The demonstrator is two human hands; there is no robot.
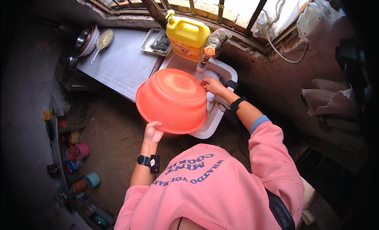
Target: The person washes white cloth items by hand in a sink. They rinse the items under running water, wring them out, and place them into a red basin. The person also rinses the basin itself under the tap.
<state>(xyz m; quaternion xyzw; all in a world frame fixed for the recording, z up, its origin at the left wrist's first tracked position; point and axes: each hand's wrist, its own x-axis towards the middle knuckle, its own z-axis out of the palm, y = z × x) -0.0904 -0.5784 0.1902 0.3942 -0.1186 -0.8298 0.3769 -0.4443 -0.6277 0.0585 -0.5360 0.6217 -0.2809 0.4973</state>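
Note:
A red plastic basin [174, 99] is tipped over the white sink [229, 70], with its underside facing me. My left hand [153, 132] grips the basin's near rim, its fingers hidden behind the wall. My right hand [211, 86] is at the basin's right side, over the sink; its fingertips touch the basin, and how firmly they hold it is hard to see. Just beyond that hand is a faucet [204, 61] with an orange knob. Under and beside my right hand, white items lie in the sink, partly hidden.
A yellow jug with a pump [188, 37] stands behind the sink. Left of it are a tray with dark scouring material [161, 46] and a table [124, 61] bearing a ladle [103, 41] and stacked bowls [88, 41]. A barred window runs behind; shelves with containers stand lower left.

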